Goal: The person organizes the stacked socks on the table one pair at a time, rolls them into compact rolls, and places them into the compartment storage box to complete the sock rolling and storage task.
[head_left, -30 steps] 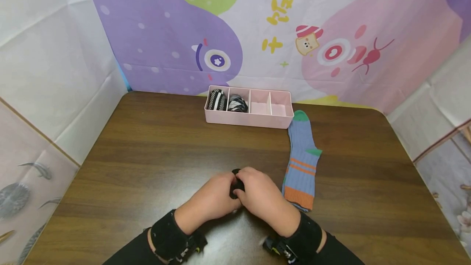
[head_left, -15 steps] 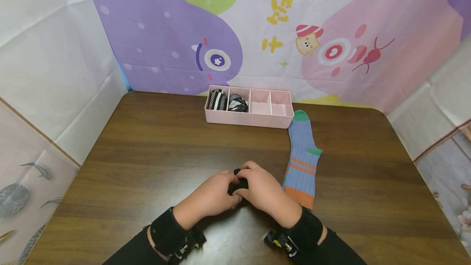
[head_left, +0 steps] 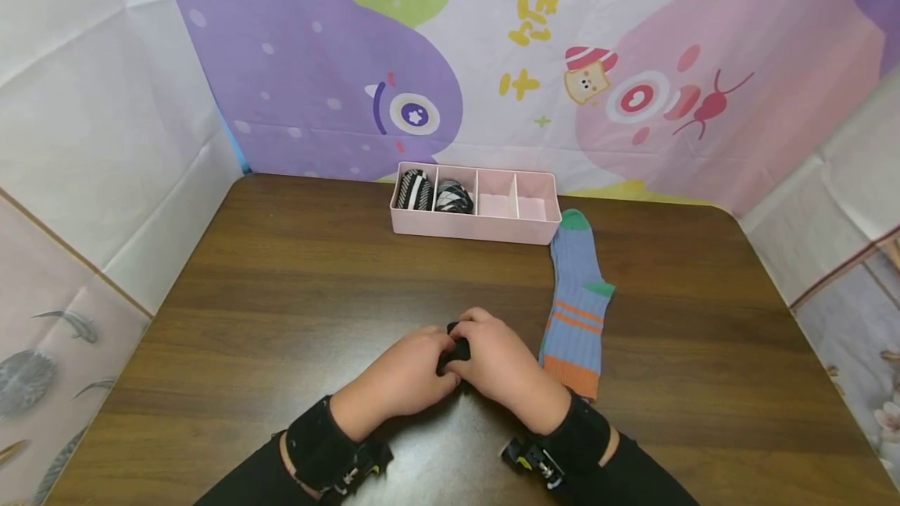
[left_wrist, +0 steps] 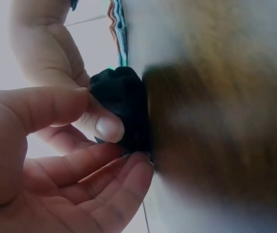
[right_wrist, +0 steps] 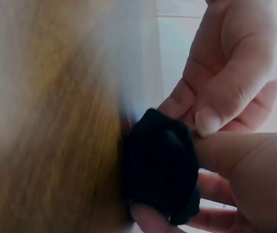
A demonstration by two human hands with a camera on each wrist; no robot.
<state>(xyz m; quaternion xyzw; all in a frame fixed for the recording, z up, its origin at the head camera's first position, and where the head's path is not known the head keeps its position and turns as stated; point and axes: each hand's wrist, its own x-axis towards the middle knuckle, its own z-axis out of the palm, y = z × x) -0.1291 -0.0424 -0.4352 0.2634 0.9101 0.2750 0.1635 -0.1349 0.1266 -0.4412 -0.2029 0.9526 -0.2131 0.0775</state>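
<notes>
Both hands meet over the wooden table around a rolled-up black sock [head_left: 458,353]. My left hand [head_left: 413,369] holds its left side, with fingertips under the roll [left_wrist: 121,94] in the left wrist view. My right hand [head_left: 498,359] grips the other side, its thumb lying over the fabric. In the right wrist view the roll [right_wrist: 163,165] is a compact dark bundle close to the tabletop, with a folded edge showing. Its underside is hidden by the fingers. Beside the right hand lies a flat pair of blue socks [head_left: 580,279] with orange cuffs and green toes and heels.
A pink divided box [head_left: 474,229] stands at the back of the table [head_left: 295,279]. Its two left compartments hold a rolled striped black-and-white sock [head_left: 416,190] and a rolled patterned grey-black sock [head_left: 454,197]. The blue socks' toes reach the box's right corner. A printed cloth hangs behind.
My right hand has shifted slightly up, and more of the black roll shows between the hands than a second ago. Both hands still hold it. The box and blue socks stay put.
</notes>
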